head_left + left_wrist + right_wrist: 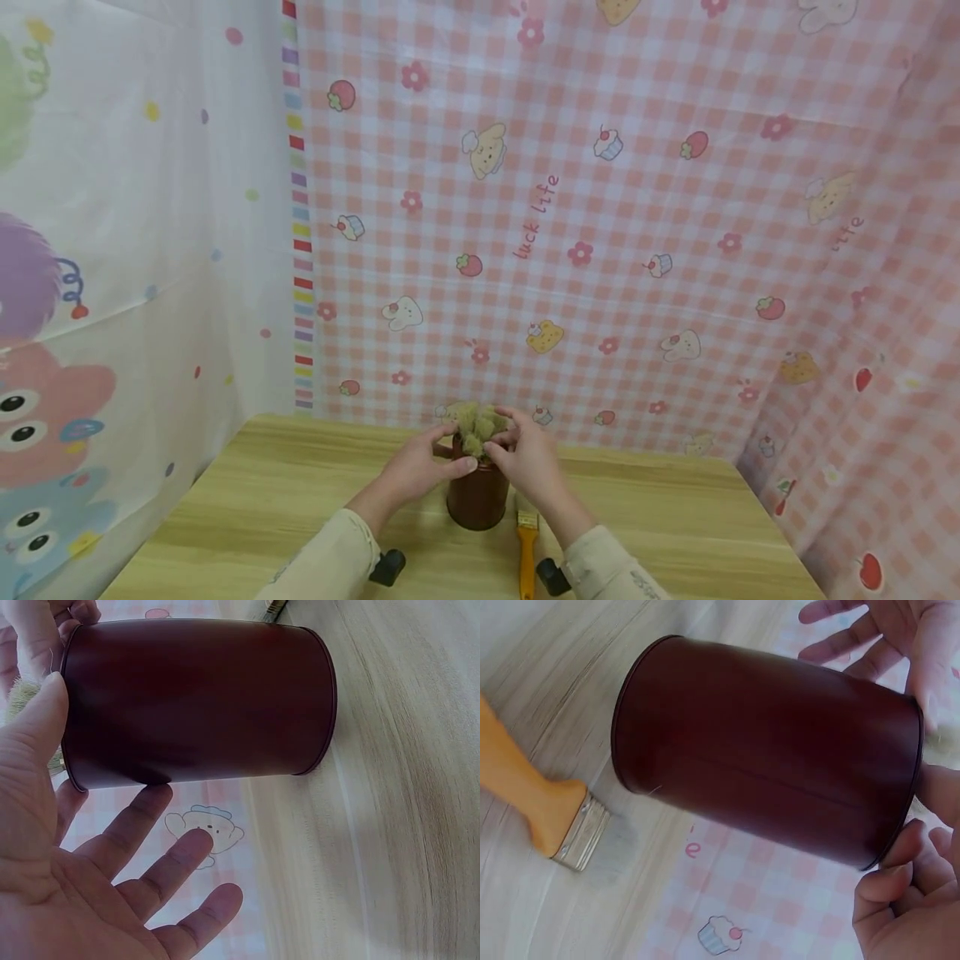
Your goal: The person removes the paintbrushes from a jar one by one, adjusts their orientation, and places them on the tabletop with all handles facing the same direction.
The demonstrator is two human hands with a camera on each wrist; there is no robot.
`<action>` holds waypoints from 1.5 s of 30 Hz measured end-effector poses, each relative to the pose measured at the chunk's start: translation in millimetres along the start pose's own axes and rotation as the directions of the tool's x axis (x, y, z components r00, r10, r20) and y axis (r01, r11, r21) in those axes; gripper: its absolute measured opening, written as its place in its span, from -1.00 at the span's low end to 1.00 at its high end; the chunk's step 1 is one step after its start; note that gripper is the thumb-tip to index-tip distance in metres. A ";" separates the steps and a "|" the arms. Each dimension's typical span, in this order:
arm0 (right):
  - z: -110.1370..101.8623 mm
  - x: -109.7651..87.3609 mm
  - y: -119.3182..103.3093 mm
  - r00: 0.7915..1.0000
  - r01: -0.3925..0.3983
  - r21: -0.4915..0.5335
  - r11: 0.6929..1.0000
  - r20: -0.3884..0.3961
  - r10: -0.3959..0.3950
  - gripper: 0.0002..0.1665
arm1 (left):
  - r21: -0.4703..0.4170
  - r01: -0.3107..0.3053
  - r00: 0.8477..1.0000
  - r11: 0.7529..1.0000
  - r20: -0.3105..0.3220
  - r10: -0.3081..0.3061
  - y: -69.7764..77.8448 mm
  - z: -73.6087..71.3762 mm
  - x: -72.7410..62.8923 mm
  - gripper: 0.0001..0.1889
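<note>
A dark red-brown cylindrical cup stands upright on the table, with tan bristly tufts rising from its mouth. My left hand holds the cup at its rim. In the left wrist view the thumb lies over the rim, one finger touches the side, and the other fingers spread apart. On the other side, my right hand pinches at the tufts, thumb in front and index finger behind. Its curled fingers sit by the rim in the right wrist view. The tufts' lower ends are hidden inside the cup.
A paintbrush with an orange handle lies right of the cup, its bristles toward the back. Wood-grain table surrounds the cup. A pink checked cloth hangs behind, and a white printed cloth hangs on the left.
</note>
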State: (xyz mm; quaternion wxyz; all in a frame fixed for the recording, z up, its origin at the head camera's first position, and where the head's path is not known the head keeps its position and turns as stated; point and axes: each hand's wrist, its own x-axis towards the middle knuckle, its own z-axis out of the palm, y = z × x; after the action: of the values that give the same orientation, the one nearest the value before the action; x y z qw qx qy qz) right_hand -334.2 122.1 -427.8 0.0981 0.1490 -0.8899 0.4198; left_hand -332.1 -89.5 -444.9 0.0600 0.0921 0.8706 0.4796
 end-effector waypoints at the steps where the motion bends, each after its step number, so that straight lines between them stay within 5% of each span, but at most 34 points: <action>1: 1.4 0.6 -1.7 1.000 0.001 -0.025 1.000 0.004 0.000 -0.31 | -0.004 -0.001 1.000 1.000 0.001 0.001 0.2 -0.2 -0.3 -0.08; 13: 15.9 6.0 -15.4 0.999 0.004 -0.284 0.959 -0.050 -0.019 -0.20 | -0.019 -0.012 1.000 1.000 -0.002 0.012 2.1 -1.1 -2.2 -0.11; 18: 19.2 4.8 -14.0 0.995 0.014 -0.290 0.957 -0.086 -0.041 -0.20 | -0.034 -0.019 1.000 0.999 0.005 0.019 0.2 0.8 -1.7 -0.13; 27: 2.0 3.8 -7.7 0.983 0.029 -0.143 0.989 -0.175 -0.054 -0.25 | -0.037 -0.003 1.000 0.999 0.019 0.004 -1.7 0.5 -0.2 -0.11; 32: -23.4 7.6 -6.6 0.968 -0.013 0.001 1.000 -0.251 0.012 -0.39 | -0.014 0.009 1.000 1.000 0.013 -0.009 -0.1 -1.1 -0.7 -0.10; 39: -67.8 10.2 6.6 0.960 -0.033 0.257 0.966 -0.262 0.103 -0.39 | -0.014 0.013 1.000 1.000 -0.003 -0.013 1.5 -0.8 -2.1 -0.12; 45: -96.9 5.5 22.0 0.958 -0.093 0.350 0.932 -0.224 0.180 -0.38 | -0.007 -0.003 1.000 1.000 -0.015 0.003 -0.4 1.0 -1.2 -0.13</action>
State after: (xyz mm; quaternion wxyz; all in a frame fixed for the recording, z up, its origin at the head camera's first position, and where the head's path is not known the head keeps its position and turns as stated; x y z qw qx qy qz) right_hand -342.2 209.6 -381.0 0.1540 0.0461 -0.7938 0.5866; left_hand -330.8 -89.2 -445.7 0.0529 0.0897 0.8691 0.4836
